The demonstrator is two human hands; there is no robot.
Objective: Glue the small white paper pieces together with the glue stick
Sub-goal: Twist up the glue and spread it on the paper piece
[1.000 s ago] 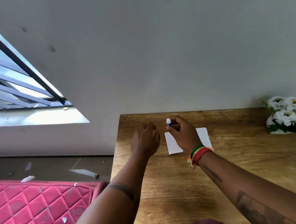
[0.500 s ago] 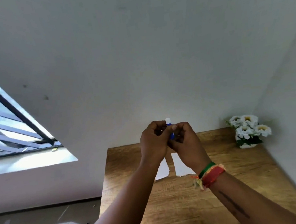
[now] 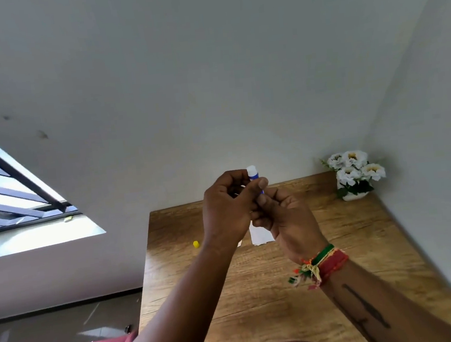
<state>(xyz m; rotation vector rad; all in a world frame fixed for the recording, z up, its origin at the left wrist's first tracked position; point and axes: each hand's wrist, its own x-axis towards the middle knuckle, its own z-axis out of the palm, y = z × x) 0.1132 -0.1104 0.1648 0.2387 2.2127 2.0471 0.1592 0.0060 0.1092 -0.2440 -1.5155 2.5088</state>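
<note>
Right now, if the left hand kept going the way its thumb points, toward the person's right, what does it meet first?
The glue stick: the left hand already has its thumb against the blue barrel, with the right hand right behind it. Both are raised above the table; how far above is unclear.

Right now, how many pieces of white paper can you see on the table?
2. One larger paper lies on the table showing between the two hands; a small corner of another paper peeks out below the left hand. More may be hidden behind the hands.
</note>
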